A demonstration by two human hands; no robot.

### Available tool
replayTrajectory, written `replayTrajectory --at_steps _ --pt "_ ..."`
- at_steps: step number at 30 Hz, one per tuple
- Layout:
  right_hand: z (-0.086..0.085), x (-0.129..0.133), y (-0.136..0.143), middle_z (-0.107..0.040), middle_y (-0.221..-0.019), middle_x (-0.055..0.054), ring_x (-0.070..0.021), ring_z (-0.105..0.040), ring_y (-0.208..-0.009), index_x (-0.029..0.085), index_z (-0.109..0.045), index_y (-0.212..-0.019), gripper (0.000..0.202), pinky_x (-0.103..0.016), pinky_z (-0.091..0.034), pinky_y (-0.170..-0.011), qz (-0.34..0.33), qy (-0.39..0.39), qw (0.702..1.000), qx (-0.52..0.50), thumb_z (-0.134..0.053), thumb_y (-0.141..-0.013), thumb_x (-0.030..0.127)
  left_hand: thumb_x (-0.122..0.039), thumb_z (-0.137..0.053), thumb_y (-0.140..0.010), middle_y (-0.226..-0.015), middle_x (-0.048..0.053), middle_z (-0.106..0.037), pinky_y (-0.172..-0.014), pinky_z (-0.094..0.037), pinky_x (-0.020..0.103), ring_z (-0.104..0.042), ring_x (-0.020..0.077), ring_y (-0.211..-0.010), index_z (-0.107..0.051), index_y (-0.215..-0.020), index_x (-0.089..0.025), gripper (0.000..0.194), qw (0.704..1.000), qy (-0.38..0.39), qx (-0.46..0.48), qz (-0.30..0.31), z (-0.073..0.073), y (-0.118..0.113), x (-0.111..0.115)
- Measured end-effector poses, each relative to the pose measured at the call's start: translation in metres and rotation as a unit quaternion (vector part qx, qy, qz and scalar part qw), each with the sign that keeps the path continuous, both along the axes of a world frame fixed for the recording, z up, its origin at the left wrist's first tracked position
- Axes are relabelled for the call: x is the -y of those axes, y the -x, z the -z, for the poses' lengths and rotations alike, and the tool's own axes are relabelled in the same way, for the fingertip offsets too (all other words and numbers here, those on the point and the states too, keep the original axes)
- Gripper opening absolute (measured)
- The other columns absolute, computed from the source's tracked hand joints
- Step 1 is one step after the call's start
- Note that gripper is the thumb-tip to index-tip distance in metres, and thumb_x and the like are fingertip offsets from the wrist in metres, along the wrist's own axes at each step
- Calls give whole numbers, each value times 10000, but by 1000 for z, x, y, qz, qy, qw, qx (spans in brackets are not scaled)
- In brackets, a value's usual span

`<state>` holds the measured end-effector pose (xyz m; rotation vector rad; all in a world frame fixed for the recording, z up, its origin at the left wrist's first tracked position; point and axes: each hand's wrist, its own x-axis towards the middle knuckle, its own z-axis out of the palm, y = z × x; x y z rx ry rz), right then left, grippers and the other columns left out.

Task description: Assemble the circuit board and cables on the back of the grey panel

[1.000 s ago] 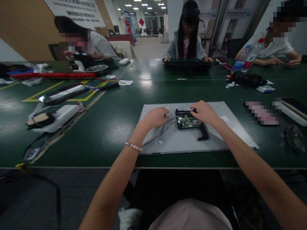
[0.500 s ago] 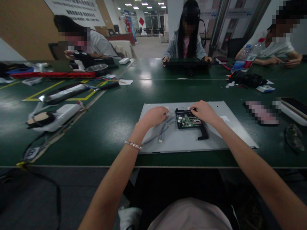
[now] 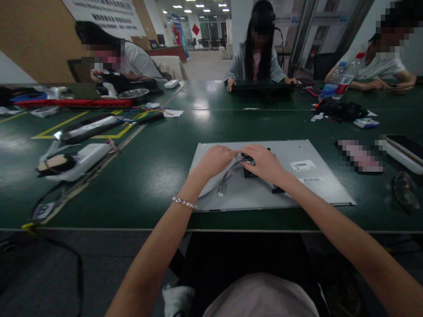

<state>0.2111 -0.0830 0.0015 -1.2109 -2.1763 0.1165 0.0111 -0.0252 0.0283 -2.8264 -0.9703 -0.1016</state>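
Observation:
A flat grey panel [image 3: 280, 200] with white labels lies on the green table. On it sits a black frame [image 3: 250, 174] with a circuit board, mostly hidden under my right hand [image 3: 262, 163]. My left hand [image 3: 218, 159] is closed at the frame's left edge, fingertips pinched on something small that I cannot make out. The right hand's fingers are bent together over the board's upper left part, close to my left fingertips; what they grip is hidden. Grey cables [image 3: 225, 179] run from the board down across the panel, below my left hand.
White devices [image 3: 89, 160] and a long wrapped object [image 3: 90, 127] lie at left. Bottles [image 3: 348, 77], a black bag [image 3: 342, 108], a phone [image 3: 360, 156] and glasses [image 3: 406, 189] are at right. Across the table, a person [image 3: 261, 53] holds a dark panel [image 3: 261, 86].
My right hand has moved left over the board and now covers most of it. My left hand has shifted slightly right, towards it. The labels on the panel's right side have come into view.

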Motion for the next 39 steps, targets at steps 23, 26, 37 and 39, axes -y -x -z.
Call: replayTrajectory --at_steps 23,26,37,39 --pt "10 17 15 -757 -1072 -68 -218 -665 -1032 215 -769 -1023 262 -394 -511 -931 -131 -24 989 70 -537 -957 112 -149 -421 -964 -1198 77 -713 -1013 -494 345 -659 207 -1104 -677 -1179 -179 335 946 18 238 -221 12 18 90" --pt "12 16 16 -758 -1053 -75 -223 -665 -1028 209 -770 -998 244 -406 -511 -930 -144 -25 984 99 -556 -942 107 -119 -433 -950 -1199 82 -708 -1010 -488 330 -654 203 -1106 -676 -1140 -189 317 949 39 227 -214 20 7 97" --pt "0 35 17 -712 -1218 -105 -257 -601 -1218 184 -727 -1105 226 -509 -366 -1130 -163 -7 971 176 -560 -961 230 -129 -473 -950 -1024 95 -718 -826 -511 304 -683 213 -941 -630 -1048 -180 192 951 76 174 -243 31 0 97" --pt "-1 49 17 -675 -1297 -125 -282 -539 -1309 178 -684 -1217 333 -537 -260 -1194 -150 -1 971 185 -585 -955 356 -127 -455 -959 -1032 105 -718 -812 -511 299 -687 213 -939 -613 -1064 -174 195 950 79 156 -261 30 -3 98"
